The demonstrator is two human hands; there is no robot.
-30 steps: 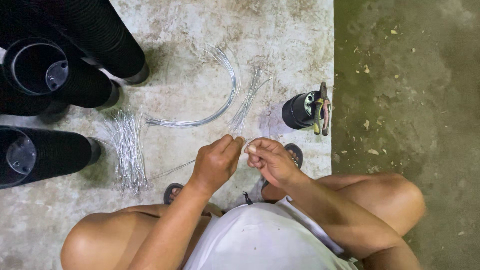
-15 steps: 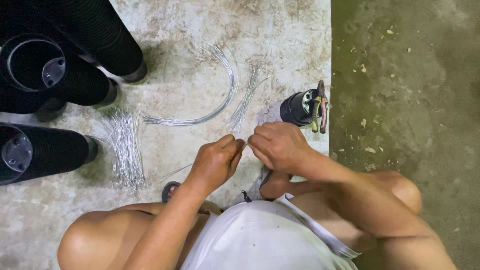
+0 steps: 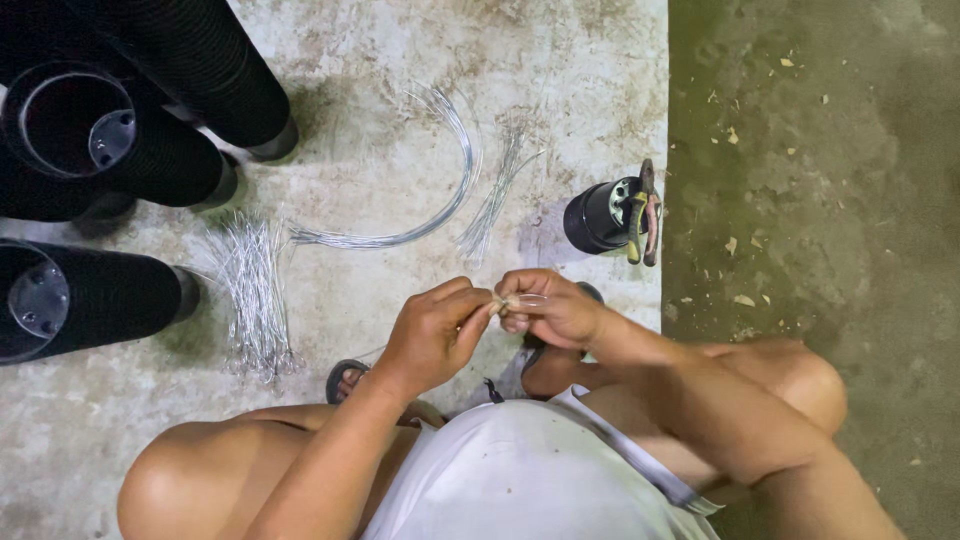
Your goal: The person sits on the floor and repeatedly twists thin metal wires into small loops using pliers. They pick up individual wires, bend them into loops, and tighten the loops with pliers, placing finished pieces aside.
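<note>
I squat over a concrete floor with both hands together in front of my knees. My left hand (image 3: 432,332) pinches one end of a thin silver wire (image 3: 520,299). My right hand (image 3: 548,306) grips the same wire, which forms a small loop between the fingertips. A thin strand trails from my left hand down to the left. Just beyond my hands lie a long curved bundle of wire (image 3: 440,210) and a short straight bundle (image 3: 490,205).
A heap of short cut wires (image 3: 250,295) lies to the left. Stacks of black plastic pots (image 3: 110,150) lie on their sides at the upper left. A single black pot (image 3: 597,216) with pliers (image 3: 641,215) resting on it stands near the slab edge. Darker ground (image 3: 810,200) lies right.
My right hand rolled over and back, twisting the wire against my left hand. The wire now shows as a small loop at the fingertips. The view shifted slightly.
</note>
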